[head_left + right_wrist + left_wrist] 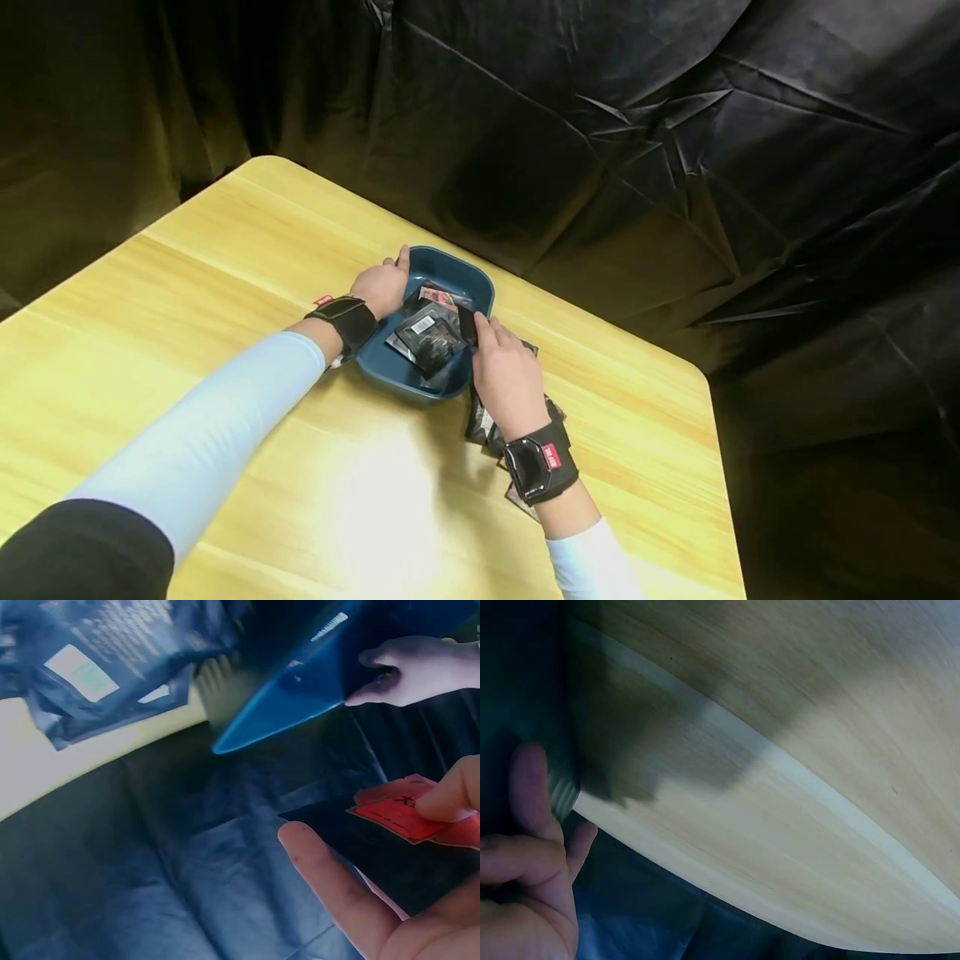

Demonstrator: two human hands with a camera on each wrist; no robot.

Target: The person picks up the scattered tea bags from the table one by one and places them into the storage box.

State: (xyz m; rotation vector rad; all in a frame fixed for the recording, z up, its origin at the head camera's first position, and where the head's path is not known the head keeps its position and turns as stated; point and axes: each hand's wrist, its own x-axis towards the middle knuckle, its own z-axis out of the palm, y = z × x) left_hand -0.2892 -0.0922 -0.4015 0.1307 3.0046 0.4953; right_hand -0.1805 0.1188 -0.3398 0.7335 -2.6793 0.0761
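A dark blue plastic basin (382,360) stands near the table's far edge, with several black packets (431,333) lying loosely in it. My left hand (382,287) grips the basin's left rim; the right wrist view shows thumb and fingers on either side of that wall. Over the opposite rim, my right hand (512,375) pinches a flat black packet (322,825) with a red label between thumb and fingers. More black packets (480,419) lie on the table under the right hand and wrist, partly hidden by them.
The light wooden table (225,250) has rounded corners. Black sheeting (600,125) hangs close behind its far edge. Below the right wrist, another packet (521,500) lies on the tabletop, partly covered.
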